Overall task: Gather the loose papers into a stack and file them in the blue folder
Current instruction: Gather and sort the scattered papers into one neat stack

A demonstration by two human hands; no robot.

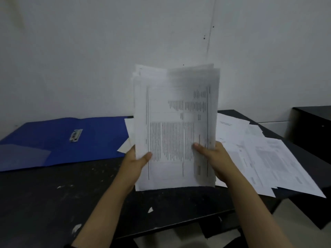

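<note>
Paper stack: upright above the counter, left hand and right hand fingers clamped on its sides (likely squaring edges). Blue folder: open, left. Loose sheets: right.

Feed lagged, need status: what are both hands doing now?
Left hand: closed on the upright stack of white printed papers, lower left edge.
Right hand: closed on the same stack, lower right edge.

Matt white printed paper stack, smooth blue plastic folder with metal clip, scuffed black tabletop
</note>
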